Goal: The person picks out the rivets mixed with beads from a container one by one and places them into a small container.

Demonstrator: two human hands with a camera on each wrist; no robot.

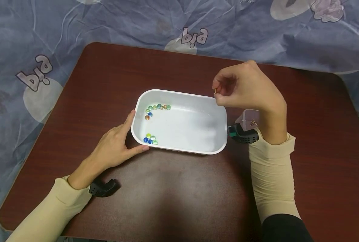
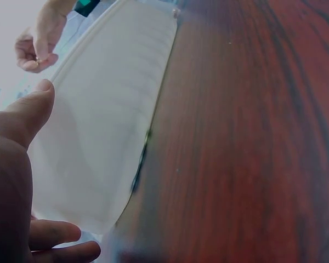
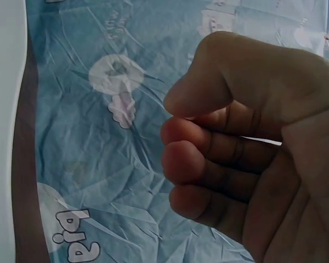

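A white rectangular plastic basin stands on the table with several coloured glass marbles grouped in its near left corner. More marbles line its far left corner, with small gold-coloured bits among them. My left hand rests against the basin's left end, fingers straight along the side and thumb at the near rim. Over the far right corner, my right hand pinches a small gold-coloured piece with wider ends between thumb and index finger. In the right wrist view the curled fingers hide that piece.
A small clear container with gold-coloured pieces stands right of the basin, partly hidden by my right wrist. The dark red-brown table has rounded corners. Blue patterned cloth lies beyond it.
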